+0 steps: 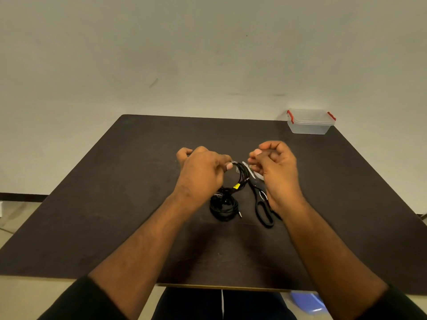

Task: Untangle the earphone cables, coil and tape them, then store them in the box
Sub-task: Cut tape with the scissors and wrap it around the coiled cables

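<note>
Left hand (203,172) pinching limp, light coil (240,176) at its taped top; right hand (275,167) clenched on clear tape (255,174); best gripped across bundled loops, above bench (115,204).

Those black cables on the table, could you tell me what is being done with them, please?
A person is bundling earphone cables. The left hand pinches a black coil raised off the dark table, while the right hand holds what looks like clear tape beside it. Another coil lies below, with scissors alongside. The lidded clear box waits at the far right corner.
</note>
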